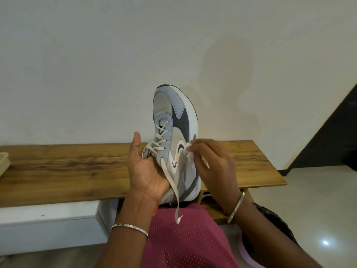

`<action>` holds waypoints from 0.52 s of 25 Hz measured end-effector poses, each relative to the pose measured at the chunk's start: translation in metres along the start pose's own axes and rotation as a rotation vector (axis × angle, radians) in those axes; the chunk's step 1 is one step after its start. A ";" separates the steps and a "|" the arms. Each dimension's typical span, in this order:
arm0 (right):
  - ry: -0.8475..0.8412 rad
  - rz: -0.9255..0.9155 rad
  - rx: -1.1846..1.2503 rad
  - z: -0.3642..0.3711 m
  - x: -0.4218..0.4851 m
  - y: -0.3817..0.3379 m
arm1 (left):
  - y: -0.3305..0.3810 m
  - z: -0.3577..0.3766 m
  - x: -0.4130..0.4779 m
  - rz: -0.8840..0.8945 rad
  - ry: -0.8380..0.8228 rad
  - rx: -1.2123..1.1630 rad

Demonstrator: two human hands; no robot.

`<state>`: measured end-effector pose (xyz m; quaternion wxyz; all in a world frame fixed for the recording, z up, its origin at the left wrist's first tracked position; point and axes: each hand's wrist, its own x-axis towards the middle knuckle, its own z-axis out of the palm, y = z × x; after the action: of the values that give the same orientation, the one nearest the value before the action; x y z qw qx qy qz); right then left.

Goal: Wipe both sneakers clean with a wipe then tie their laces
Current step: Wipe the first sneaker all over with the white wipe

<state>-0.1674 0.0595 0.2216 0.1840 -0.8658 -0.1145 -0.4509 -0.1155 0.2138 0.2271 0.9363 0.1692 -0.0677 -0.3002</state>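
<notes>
A grey, light-blue and white sneaker (pixel 174 120) is held up in front of me, toe pointing up, its sole turned to the right. My left hand (pixel 144 169) grips it around the collar and heel, fingers inside the opening. An untied grey lace (pixel 176 200) hangs down from it over my lap. My right hand (pixel 211 163) pinches a small white wipe (pixel 189 151) and presses it against the sneaker's side panel. A second sneaker is not clearly in view.
A long wooden bench (pixel 67 171) runs across behind the shoe, against a white wall. A beige box (pixel 3 163) sits at its far left edge. A dark bundled object (pixel 274 223) lies on the floor at the lower right. My lap is covered in pink fabric (pixel 183 238).
</notes>
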 end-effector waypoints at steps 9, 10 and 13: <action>-0.105 0.059 0.059 0.000 -0.035 -0.013 | 0.004 -0.005 -0.002 0.055 0.056 -0.036; -0.104 0.061 0.060 0.000 -0.034 -0.011 | 0.004 -0.006 -0.001 0.053 0.061 -0.035; -0.025 0.074 0.043 0.002 -0.012 -0.002 | 0.002 -0.009 0.001 0.034 0.058 -0.018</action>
<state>-0.1733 0.0615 0.2105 0.2178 -0.8709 -0.0943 -0.4303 -0.1110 0.2171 0.2197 0.9443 0.1682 -0.0408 -0.2797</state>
